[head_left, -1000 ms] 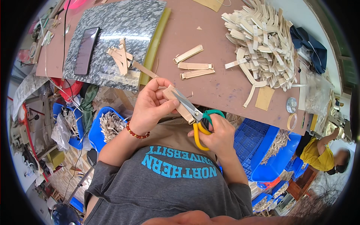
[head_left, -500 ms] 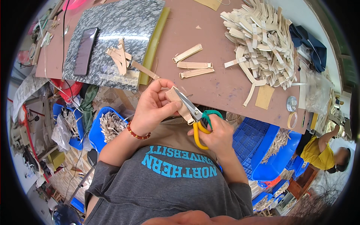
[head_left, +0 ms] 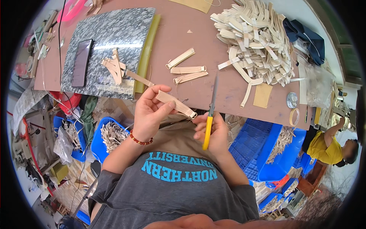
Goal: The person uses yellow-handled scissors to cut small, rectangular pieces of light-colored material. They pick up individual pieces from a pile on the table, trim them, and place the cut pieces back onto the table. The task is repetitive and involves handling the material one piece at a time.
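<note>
My left hand [head_left: 148, 114] pinches a short beige fabric strap [head_left: 177, 105] between thumb and fingers. A small metal ring [head_left: 193, 115] sits at the strap's right end. Yellow-handled scissors [head_left: 208, 131] rest in my right hand [head_left: 216, 135], their blades together and pointing away from me. The thumb and fingertips of this hand are by the strap's ringed end; whether they touch it I cannot tell. Just beyond, three similar straps [head_left: 188, 70] lie on the brown table [head_left: 179, 34]. More straps [head_left: 114, 68] are piled on a grey marbled board [head_left: 110, 28], one reaching over its edge.
A big heap of beige straps [head_left: 253, 42] covers the table's far right. A phone [head_left: 81, 63] lies on the board. Tape rolls [head_left: 294, 116] sit near the right edge. Blue baskets [head_left: 263, 149] stand below on both sides. A person in yellow [head_left: 326, 147] is at the far right.
The scissor blades have left the strap and swung upright, closed, in my right hand. My right fingers have come to the strap's ringed end. The whole view has shifted slightly.
</note>
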`<move>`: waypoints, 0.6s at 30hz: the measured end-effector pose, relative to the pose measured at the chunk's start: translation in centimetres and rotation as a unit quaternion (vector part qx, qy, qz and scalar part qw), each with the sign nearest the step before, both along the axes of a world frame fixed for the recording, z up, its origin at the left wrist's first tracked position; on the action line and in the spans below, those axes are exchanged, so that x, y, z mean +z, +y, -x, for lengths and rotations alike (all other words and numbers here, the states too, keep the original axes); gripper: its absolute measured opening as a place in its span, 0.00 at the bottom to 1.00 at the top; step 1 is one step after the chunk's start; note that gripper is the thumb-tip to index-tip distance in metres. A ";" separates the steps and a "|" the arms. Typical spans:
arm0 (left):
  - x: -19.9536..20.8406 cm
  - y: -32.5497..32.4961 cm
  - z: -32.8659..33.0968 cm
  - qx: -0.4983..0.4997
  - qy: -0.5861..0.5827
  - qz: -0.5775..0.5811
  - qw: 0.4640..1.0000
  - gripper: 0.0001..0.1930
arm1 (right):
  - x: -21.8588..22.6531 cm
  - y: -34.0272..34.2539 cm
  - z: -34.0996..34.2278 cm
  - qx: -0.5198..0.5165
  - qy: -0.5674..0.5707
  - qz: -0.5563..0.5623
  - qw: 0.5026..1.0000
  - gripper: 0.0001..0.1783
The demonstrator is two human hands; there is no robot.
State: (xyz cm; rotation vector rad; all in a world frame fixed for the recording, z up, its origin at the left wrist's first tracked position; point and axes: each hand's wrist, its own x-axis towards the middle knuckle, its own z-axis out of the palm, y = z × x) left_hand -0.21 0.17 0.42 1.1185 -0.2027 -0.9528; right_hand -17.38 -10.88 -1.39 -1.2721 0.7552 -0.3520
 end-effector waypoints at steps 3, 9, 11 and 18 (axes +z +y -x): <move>-0.7 -0.1 0.7 -0.019 -0.018 0.013 1.000 0.16 | 0.7 0.5 -1.0 -0.041 -0.061 -0.017 0.997 0.22; -0.2 0.2 0.9 -0.199 -0.024 -0.036 0.979 0.13 | 1.7 -2.0 -2.9 -0.069 -0.096 0.049 0.992 0.15; -0.3 0.1 1.3 -0.293 -0.067 -0.068 0.951 0.10 | 1.3 -2.1 -3.0 -0.047 -0.100 0.064 0.992 0.16; -0.9 -0.4 0.8 -0.120 0.041 -0.030 0.991 0.11 | 0.5 -3.1 -0.5 0.007 0.120 0.261 0.958 0.31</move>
